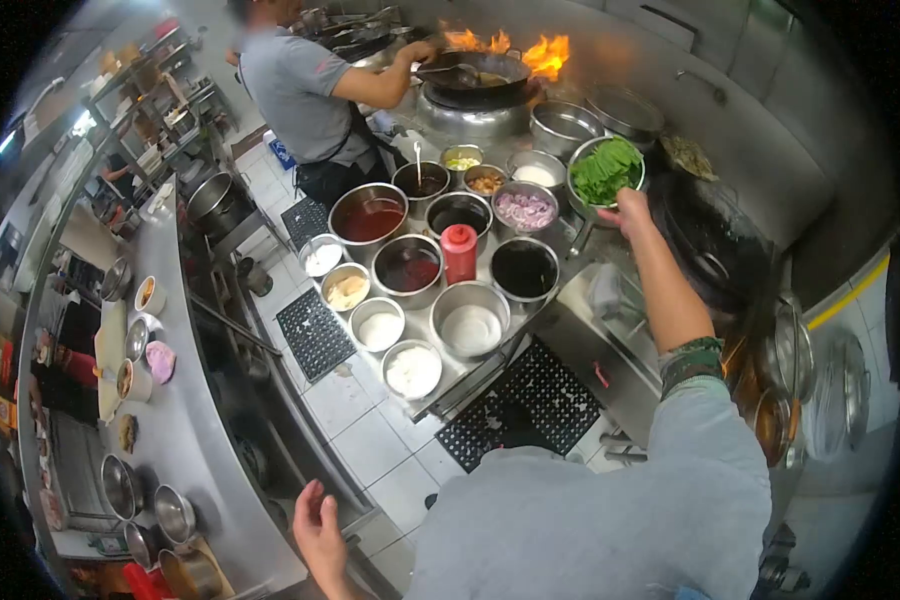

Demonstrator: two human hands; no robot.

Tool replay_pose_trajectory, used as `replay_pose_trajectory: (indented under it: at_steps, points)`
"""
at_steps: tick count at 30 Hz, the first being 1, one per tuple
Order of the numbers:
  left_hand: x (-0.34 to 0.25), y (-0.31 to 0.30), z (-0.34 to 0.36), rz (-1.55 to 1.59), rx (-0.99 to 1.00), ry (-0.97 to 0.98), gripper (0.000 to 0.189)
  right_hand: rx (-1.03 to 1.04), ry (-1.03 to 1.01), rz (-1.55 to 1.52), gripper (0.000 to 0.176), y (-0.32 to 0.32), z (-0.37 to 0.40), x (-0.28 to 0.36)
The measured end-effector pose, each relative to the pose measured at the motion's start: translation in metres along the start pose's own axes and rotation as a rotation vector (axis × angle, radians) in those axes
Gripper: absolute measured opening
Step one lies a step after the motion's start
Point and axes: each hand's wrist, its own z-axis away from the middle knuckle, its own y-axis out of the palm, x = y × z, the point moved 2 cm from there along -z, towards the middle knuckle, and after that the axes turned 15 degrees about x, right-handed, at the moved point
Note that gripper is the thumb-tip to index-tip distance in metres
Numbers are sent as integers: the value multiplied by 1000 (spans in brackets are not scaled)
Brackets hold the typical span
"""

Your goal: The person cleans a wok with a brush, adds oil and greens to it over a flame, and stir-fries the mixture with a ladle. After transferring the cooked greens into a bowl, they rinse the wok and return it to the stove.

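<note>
At the far right of the seasoning table, my right hand (627, 209) grips the rim of a metal bowl (577, 196) heaped with green leafy vegetables (607, 168). My left hand (319, 530) hangs low at the front, beside the long steel counter, with its fingers apart and nothing in it. Nearest to the held bowl are a pot of sliced purple onions (526, 208), a pot of white powder (537, 174) and a large wok (708, 250) to its right.
Flames (547, 57) rise behind a wok (475, 75) that a co-worker (305, 95) tends. Pots of sauce and a red squeeze bottle (458, 254) crowd the table. Left, a steel counter (205, 400) carries bowls. Black mats (518, 400) lie on the tiled floor.
</note>
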Motion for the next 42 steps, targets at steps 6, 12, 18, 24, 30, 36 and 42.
replay_pose_trajectory:
  at_steps: [6,12,18,24,30,36,42]
  points:
    - [-143,229,-110,-325,489,297,41,-391,-38,1024,59,-52,-110,-9]
    - [-183,444,-202,-616,692,669,44,-315,-239,1290,66,-82,-155,-60]
    - [-165,545,-259,-932,721,642,58,-419,-249,981,73,-98,-153,-40]
    - [-151,577,-279,-930,794,469,60,-427,-307,936,76,-94,-148,-32]
    - [-180,548,-261,-942,737,482,54,-396,-371,708,70,-91,-152,-38]
    - [-185,519,-247,-889,542,704,54,-14,-234,-298,58,-77,-107,-6]
    - [-267,415,-236,-569,48,936,46,621,149,-453,39,-6,10,13]
